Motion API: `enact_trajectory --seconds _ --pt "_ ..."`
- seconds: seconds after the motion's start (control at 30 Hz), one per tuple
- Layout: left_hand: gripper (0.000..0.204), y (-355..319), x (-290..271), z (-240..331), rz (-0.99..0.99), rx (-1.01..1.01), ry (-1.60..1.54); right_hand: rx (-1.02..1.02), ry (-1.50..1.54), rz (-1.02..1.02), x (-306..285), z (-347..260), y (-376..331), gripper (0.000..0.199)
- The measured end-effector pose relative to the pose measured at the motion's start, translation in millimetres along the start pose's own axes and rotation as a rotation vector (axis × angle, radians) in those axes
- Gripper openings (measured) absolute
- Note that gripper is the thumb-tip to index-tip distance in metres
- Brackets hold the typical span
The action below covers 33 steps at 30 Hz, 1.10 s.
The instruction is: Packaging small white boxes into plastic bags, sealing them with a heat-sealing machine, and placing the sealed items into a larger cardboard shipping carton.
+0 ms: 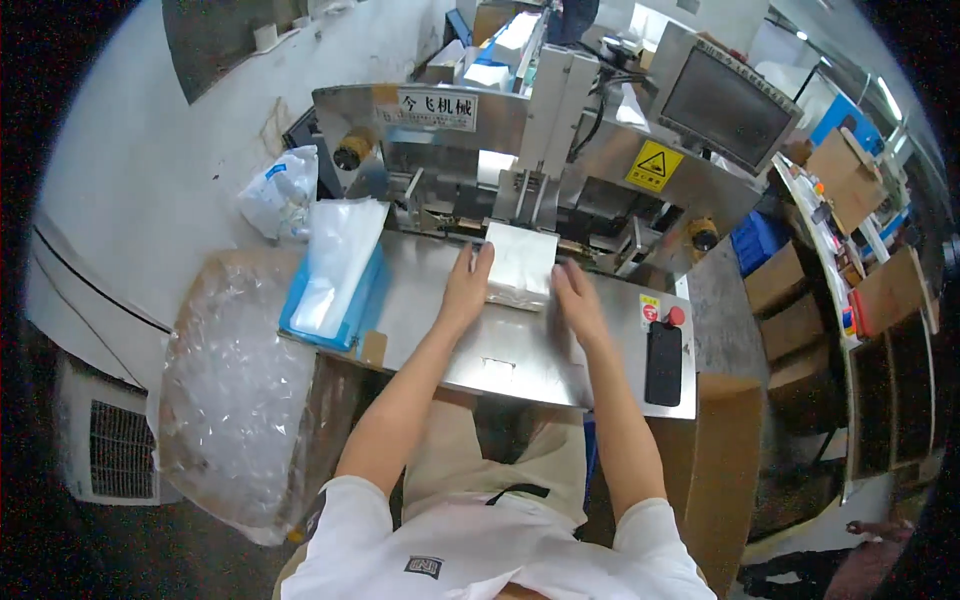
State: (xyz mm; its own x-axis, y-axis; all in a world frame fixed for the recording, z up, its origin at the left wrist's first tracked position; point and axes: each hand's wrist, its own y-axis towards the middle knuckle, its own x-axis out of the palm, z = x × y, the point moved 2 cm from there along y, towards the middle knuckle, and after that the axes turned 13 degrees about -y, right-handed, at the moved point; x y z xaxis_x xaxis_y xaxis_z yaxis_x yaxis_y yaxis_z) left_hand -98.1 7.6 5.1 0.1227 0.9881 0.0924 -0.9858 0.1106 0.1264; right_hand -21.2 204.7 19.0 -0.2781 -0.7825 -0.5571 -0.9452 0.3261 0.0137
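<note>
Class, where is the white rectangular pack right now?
In the head view, the white rectangular pack is near the centre, between the left hand and right hand, over the steel worktop.

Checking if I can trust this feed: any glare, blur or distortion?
Head view: glare on the steel worktop, glints off the clear plastic; the right hand looks slightly blurred; fisheye curves the shelving at right; corners fall black.

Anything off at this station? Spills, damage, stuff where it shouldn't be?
No spill or damage that I can see. Slightly odd: a black phone-like slab lies on the steel worktop right by the red button; it might get in the way of a quick press.
</note>
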Motion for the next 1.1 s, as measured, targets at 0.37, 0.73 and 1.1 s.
enact_trajectory --seconds 0.37,0.73,1.1 --pt "0.050 -60.8 -31.5 25.8 -0.079 -0.082 -0.417 -0.396 0.303 0.017 -1.7 -19.0 -78.8 0.043" --pt "0.058 -91.9 -18.2 24.4 0.007 -0.340 -0.469 0.197 0.458 -0.429 2.3 37.0 -38.7 0.045" --pt "0.033 -105.7 15.0 42.5 -0.140 -0.444 -0.656 0.370 0.803 -0.165 -28.8 37.6 -93.7 0.059"
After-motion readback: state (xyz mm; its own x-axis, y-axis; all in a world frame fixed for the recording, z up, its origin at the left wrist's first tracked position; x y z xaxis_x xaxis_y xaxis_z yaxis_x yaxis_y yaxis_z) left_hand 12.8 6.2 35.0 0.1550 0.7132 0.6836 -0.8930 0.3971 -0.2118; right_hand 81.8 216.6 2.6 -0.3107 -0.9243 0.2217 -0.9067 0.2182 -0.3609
